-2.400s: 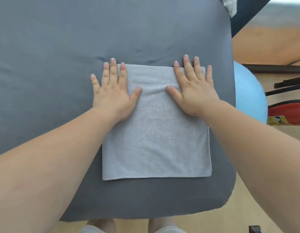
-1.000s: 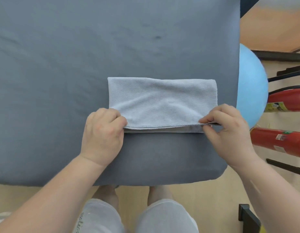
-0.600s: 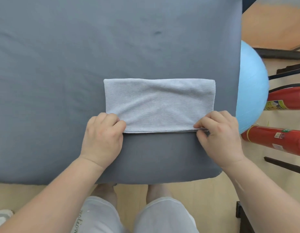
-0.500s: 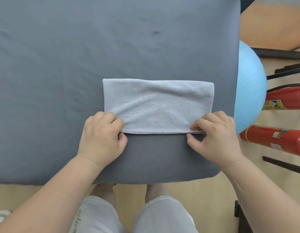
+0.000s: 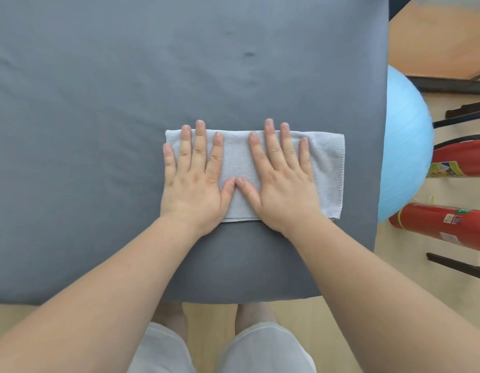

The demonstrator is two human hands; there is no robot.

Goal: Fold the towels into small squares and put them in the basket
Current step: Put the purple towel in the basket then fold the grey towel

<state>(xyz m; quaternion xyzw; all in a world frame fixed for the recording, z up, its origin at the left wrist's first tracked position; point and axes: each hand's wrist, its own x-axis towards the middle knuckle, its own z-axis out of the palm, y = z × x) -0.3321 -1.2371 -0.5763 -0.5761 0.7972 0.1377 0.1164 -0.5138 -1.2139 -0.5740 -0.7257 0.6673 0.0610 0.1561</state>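
Observation:
A light grey towel point(image 5: 327, 170) lies folded into a wide rectangle on the dark grey cloth-covered table point(image 5: 125, 103), near its front right part. My left hand point(image 5: 193, 173) lies flat on the towel's left half, fingers straight and spread. My right hand point(image 5: 282, 176) lies flat on the middle of the towel, fingers straight too. The two thumbs touch at the towel's centre. The towel's right end stays uncovered. No basket is in view.
The table's right edge point(image 5: 379, 157) runs close to the towel. Beyond it stand a light blue exercise ball point(image 5: 406, 146) and red fire extinguishers point(image 5: 449, 227) on a wooden floor. My legs show below the table's front edge.
Both hands have let go of the towel's near corners, which they pinched a moment ago, and now lie flat on top of the folded towel. Earlier still the towel was a larger rectangle.

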